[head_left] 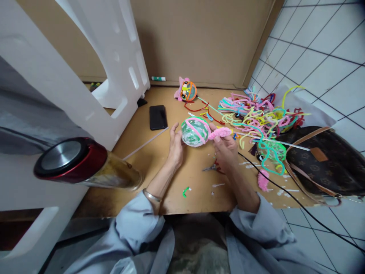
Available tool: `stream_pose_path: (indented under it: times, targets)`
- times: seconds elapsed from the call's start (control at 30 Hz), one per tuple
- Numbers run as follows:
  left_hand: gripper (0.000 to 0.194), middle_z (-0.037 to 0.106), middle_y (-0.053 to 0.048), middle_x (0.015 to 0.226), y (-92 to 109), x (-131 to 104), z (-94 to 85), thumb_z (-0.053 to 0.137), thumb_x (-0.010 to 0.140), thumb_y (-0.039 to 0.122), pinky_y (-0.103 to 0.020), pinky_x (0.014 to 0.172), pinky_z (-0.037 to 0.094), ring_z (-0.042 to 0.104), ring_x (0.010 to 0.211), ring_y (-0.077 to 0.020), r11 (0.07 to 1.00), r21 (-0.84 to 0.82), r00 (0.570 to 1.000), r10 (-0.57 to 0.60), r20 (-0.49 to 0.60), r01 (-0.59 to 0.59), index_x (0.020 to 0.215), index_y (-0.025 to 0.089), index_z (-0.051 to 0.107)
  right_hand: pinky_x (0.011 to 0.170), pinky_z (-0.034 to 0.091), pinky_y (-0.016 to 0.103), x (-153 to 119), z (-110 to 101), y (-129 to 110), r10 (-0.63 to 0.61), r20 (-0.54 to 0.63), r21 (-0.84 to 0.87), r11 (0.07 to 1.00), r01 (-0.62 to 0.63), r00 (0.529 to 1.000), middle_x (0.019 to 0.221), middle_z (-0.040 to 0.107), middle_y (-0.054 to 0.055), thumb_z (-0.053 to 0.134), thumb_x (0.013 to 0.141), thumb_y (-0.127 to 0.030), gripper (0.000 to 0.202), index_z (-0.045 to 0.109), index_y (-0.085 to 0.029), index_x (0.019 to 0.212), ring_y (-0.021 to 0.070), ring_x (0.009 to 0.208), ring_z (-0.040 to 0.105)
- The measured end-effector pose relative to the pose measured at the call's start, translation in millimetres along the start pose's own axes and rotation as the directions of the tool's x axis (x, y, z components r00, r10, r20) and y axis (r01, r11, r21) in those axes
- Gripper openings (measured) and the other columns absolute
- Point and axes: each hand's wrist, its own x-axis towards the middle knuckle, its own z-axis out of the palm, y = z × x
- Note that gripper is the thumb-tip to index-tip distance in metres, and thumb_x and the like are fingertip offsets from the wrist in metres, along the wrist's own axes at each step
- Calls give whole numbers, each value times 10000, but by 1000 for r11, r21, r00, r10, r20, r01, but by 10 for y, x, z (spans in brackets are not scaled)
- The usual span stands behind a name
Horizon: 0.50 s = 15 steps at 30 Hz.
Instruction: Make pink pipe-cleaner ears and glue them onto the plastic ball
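A green-and-white ball (191,137), banded with pink pipe cleaner, sits in my left hand (176,149), whose fingers curl around its left side. My right hand (226,149) pinches a fluffy pink pipe-cleaner piece (222,132) against or close to the ball's right side; whether they touch I cannot tell. Just below the right hand lie scissors (211,168), partly hidden by it. Beyond the ball rests a decorated ball (189,90) with orange bands, eyes and a pink bow.
Colourful pipe cleaners (251,114) are heaped at the right, beside a brown handbag (327,160). Another fluffy pink piece (263,180) lies near a black cable (273,182). On the left are a phone (158,117), a glue stick (146,143) and a red-topped bottle (114,171).
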Motion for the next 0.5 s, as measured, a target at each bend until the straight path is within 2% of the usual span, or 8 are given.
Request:
stream_pose_path:
  times: [0.07, 0.17, 0.33, 0.5]
  targets:
    - [495, 648, 4, 869, -9, 8, -5, 599, 825, 441, -287, 705, 527, 646, 775, -165, 998, 58, 1000, 7, 11, -7, 1277, 262, 508, 1099, 504, 503, 13, -10, -10, -22, -21, -15, 1000, 21, 1000, 1202, 752, 100, 753, 758, -601, 464, 719, -258, 1067, 284, 1242, 650]
    - [402, 645, -10, 887, -2, 15, -5, 546, 746, 305, -282, 638, 509, 615, 716, -161, 995, 98, 999, -33, 14, 32, 1141, 230, 550, 1087, 510, 510, 18, -16, -18, -20, -39, -9, 1000, 20, 999, 1198, 754, 109, 760, 749, -599, 469, 719, -246, 1056, 297, 1238, 652]
    - [312, 646, -24, 847, 21, 9, -27, 505, 645, 242, -315, 658, 514, 594, 716, -180, 985, 168, 1000, 26, 13, -28, 949, 212, 567, 1082, 516, 500, 11, -23, -31, -30, -49, 4, 1000, 30, 998, 1165, 766, 100, 775, 746, -574, 417, 725, -244, 996, 296, 1203, 673]
    - [439, 630, -3, 798, 13, 16, -63, 490, 646, 243, -325, 654, 502, 593, 722, -192, 972, 218, 995, 86, 43, -93, 1075, 242, 586, 1101, 502, 500, 20, -21, -68, -21, -39, -13, 1000, 21, 999, 1187, 761, 117, 768, 747, -593, 470, 724, -228, 1041, 299, 1215, 668]
